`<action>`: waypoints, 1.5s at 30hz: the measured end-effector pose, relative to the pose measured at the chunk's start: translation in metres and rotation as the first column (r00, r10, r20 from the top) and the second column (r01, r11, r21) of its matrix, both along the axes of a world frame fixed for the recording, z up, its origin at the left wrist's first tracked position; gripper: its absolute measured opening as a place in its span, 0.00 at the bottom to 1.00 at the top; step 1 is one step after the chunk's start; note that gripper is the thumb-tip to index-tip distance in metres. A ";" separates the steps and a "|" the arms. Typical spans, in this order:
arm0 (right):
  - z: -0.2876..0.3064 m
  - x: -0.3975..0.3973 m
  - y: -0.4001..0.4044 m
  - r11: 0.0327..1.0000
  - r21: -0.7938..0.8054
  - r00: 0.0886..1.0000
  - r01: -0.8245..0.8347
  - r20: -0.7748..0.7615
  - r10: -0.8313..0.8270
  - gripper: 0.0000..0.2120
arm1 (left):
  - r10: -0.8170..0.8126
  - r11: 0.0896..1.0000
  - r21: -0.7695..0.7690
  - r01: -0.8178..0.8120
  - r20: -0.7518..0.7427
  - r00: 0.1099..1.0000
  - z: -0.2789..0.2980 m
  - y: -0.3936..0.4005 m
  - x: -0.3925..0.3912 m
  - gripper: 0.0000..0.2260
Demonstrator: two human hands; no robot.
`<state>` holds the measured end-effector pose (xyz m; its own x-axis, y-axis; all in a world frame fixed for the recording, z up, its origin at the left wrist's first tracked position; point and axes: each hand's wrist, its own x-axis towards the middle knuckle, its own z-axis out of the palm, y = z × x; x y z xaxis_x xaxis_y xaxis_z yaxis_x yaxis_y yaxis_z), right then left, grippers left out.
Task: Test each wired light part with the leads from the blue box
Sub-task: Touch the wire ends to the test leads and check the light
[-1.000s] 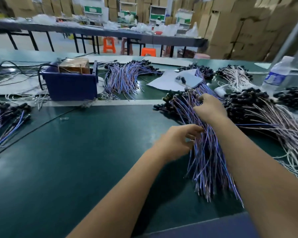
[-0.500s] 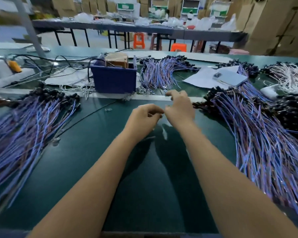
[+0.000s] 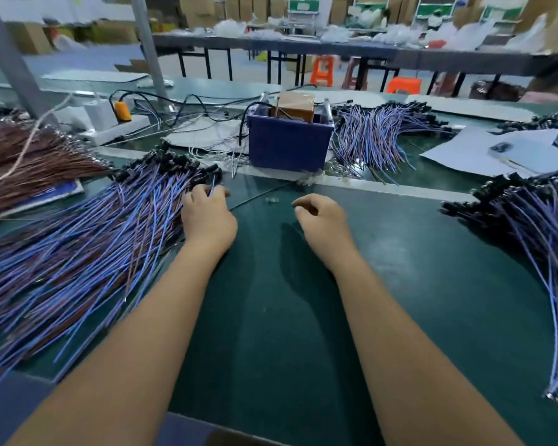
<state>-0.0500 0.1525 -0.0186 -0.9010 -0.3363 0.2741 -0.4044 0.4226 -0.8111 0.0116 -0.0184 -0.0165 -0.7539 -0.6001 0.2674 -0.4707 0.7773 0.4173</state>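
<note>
The blue box [image 3: 287, 146] stands at the middle back of the green table [image 3: 287, 317], with thin leads [image 3: 236, 162] trailing from its left side onto the table. A big pile of blue-wired light parts [image 3: 78, 239] lies on the left. My left hand [image 3: 207, 217] is at that pile's right edge, fingers curled down over one blue wire near the black heads. My right hand [image 3: 322, 223] hovers over bare table in front of the box, fingers loosely curled and holding nothing. Another pile of wired parts [image 3: 529, 226] lies on the right.
A third bundle of wired parts [image 3: 377, 136] lies right of the box. Brown-wired parts [image 3: 29, 169] sit at the far left. Papers and a phone [image 3: 522, 152] lie at the back right; a power strip [image 3: 110, 123] and cables at the back left.
The view has swung left. Both hands were together in the middle; my left hand has gone left to the pile's edge, and my right hand has drawn apart and loosened.
</note>
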 end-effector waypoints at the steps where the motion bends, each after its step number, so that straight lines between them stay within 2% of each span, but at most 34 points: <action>1: 0.000 0.000 0.001 1.000 -0.026 1.000 0.001 0.016 -0.001 0.08 | 0.020 0.999 0.039 -0.021 0.009 1.000 0.000 -0.001 -0.002 0.20; 6: -0.002 0.000 -0.001 1.000 -0.015 0.999 -0.022 0.024 0.022 0.08 | 0.118 0.991 0.065 -0.116 -0.022 0.993 0.002 -0.009 -0.011 0.15; 12: -0.005 0.000 -0.001 1.000 0.005 1.000 -0.027 0.004 0.027 0.08 | 0.205 0.978 0.016 -0.207 0.083 0.975 0.001 -0.010 -0.029 0.16; 18: -0.003 0.001 -0.002 1.000 -0.004 1.000 -0.021 0.020 0.021 0.09 | 0.204 0.979 0.025 -0.205 0.015 0.979 -0.001 -0.010 -0.026 0.11; 22: -0.003 0.001 -0.001 1.000 -0.020 1.000 -0.019 0.021 0.019 0.08 | 0.162 0.982 -0.078 -0.172 -0.122 0.979 0.002 0.000 -0.020 0.08; 26: 0.001 0.003 0.001 0.991 -0.124 0.998 0.056 -0.012 -0.058 0.08 | 0.060 0.986 -0.130 -0.101 -0.286 0.956 0.012 0.013 -0.018 0.07; 29: 0.008 0.005 0.001 0.954 -0.297 0.973 -0.031 0.210 0.097 0.10 | -0.104 0.995 -0.051 0.091 -0.439 0.893 0.030 0.035 -0.024 0.08; 31: 0.015 0.009 0.000 0.865 -0.492 0.875 -0.103 0.369 0.314 0.12 | -0.193 0.975 -0.013 0.221 -0.538 0.820 0.045 0.057 -0.028 0.07; 33: 0.021 0.012 0.002 0.730 -0.675 0.739 -0.107 0.437 0.513 0.20 | -0.324 0.906 0.032 0.423 -0.592 0.738 0.059 0.083 -0.028 0.06; 36: 0.023 0.007 0.011 0.495 -0.862 0.597 -0.107 0.342 0.725 0.32 | -0.442 0.692 0.207 0.691 -0.635 0.633 0.071 0.113 -0.026 0.05; 38: 0.024 0.003 0.019 0.361 -0.933 0.587 0.001 0.293 0.755 0.33 | -0.404 0.507 0.376 0.775 -0.691 0.600 0.073 0.120 -0.022 0.09; 39: 0.024 0.000 0.022 0.309 -0.950 0.602 0.053 0.277 0.749 0.32 | -0.380 0.383 0.467 0.797 -0.707 0.596 0.073 0.120 -0.020 0.12; 41: 0.021 -0.005 0.029 0.282 -0.954 0.649 0.104 0.280 0.708 0.30 | -0.410 0.124 0.608 0.784 -0.688 0.598 0.069 0.117 -0.016 0.17; 42: 0.020 -0.006 0.031 0.321 -0.941 0.674 0.111 0.308 0.671 0.28 | -0.471 0.024 0.660 0.751 -0.655 0.591 0.065 0.115 -0.014 0.20; 43: 0.020 -0.007 0.031 0.380 -0.917 0.698 0.124 0.353 0.623 0.23 | -0.548 -0.031 0.711 0.703 -0.600 0.583 0.061 0.112 -0.014 0.22; 44: 0.020 -0.008 0.030 0.429 -0.890 0.718 0.153 0.398 0.571 0.18 | -0.623 -0.029 0.762 0.647 -0.520 0.585 0.056 0.108 -0.013 0.24; 45: 0.020 -0.009 0.029 0.439 -0.877 0.727 0.192 0.428 0.537 0.13 | -0.684 0.017 0.805 0.594 -0.424 0.593 0.051 0.103 -0.013 0.24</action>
<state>-0.0588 0.1818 0.0018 -0.9003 -0.4341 -0.0315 0.3220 -0.6155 -0.7193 -0.0016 0.0849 0.0350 -0.9489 0.3111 -0.0522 -0.0447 0.0310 0.9985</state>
